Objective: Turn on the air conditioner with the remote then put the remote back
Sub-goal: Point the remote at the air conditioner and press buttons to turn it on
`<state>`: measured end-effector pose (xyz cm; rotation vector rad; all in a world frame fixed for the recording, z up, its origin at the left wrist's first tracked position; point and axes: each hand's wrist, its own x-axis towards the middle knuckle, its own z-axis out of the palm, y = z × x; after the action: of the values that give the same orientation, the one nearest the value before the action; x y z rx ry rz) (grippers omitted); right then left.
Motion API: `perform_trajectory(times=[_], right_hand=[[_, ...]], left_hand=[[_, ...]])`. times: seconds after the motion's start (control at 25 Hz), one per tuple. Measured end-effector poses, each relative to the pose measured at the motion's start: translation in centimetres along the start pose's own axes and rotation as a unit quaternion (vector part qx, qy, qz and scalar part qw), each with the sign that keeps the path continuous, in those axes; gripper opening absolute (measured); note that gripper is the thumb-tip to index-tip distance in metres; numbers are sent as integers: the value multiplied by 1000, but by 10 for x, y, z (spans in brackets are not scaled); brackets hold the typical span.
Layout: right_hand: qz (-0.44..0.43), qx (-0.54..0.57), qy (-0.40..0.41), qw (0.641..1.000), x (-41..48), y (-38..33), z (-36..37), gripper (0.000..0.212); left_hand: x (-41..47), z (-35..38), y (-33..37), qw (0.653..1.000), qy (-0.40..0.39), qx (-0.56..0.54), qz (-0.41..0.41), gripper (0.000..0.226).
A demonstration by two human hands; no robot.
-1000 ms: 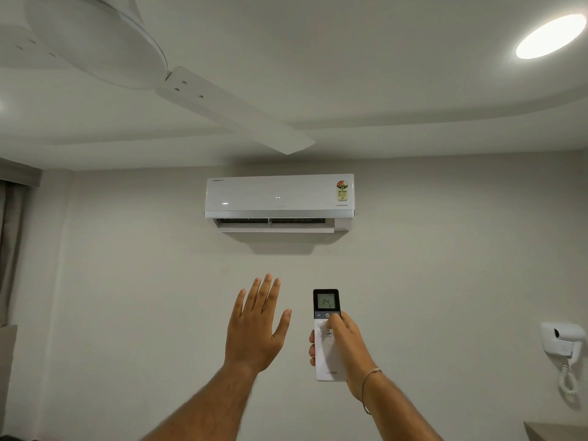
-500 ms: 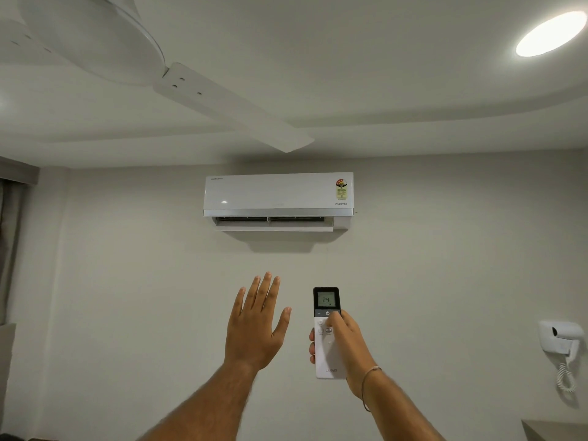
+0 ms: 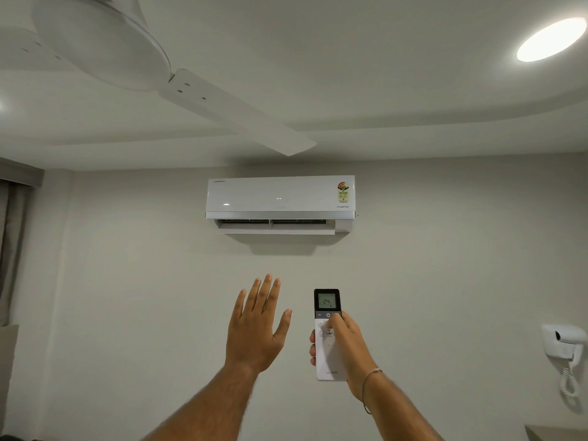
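Note:
A white air conditioner hangs high on the wall, its bottom flap swung open below the vents. My right hand is raised below it and grips a white remote held upright, pointed at the unit. The remote's dark top has a lit screen reading 24. My thumb rests on the buttons just under the screen. My left hand is lifted beside the remote, to its left, palm toward the wall, fingers spread and holding nothing.
A white ceiling fan reaches out overhead at the upper left. A round ceiling light glows at the upper right. A wall-mounted hair dryer with a coiled cord hangs at the right. A curtain lines the left edge.
Both hands and the remote hold nearly the same pose; the view has shifted only slightly. The air conditioner's flap stays open.

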<state>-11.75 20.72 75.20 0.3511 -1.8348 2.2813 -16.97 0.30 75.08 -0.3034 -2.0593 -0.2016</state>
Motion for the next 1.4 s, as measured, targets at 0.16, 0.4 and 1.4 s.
perform_trajectory(times=[0.16, 0.4, 1.4], right_hand=[[-2, -5, 0, 1000, -1, 0, 1, 22], [-7, -7, 1, 1000, -2, -5, 3, 20], [72, 62, -10, 995, -4, -10, 1, 44]], left_hand=[[-1, -3, -1, 1000, 2, -2, 0, 71], [-2, -8, -1, 1000, 5, -1, -2, 71], [0, -11, 1, 1000, -3, 2, 1, 74]])
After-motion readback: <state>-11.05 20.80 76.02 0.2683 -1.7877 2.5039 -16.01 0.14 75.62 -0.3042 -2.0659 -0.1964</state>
